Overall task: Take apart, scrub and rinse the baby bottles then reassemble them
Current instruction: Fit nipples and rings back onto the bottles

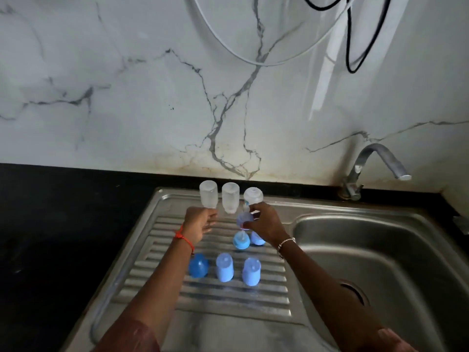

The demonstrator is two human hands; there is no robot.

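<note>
Left hand (199, 224) is curled round the lower end of the leftmost bottle (208, 195), the one farthest from the sink bowl (393, 250). Pretty sure it's just steadying it so it doesn't tip. Right hand (265, 222) is pinching a bluish collar piece (244, 219) just below the bottle nearest the bowl (253, 195), so my guess is reassembly is kicking off with that one. The middle bottle (230, 198) stands untouched between them.

Everything sits on the ribbed drainboard (228, 298) left of the bowl, probably so rinse water runs off. Two teat collars (240, 240) sit close to the bowl's left rim. Three blue caps (224, 267) line up further left of it, on the near side. Sorting by part type should make matching sets easy.
</note>
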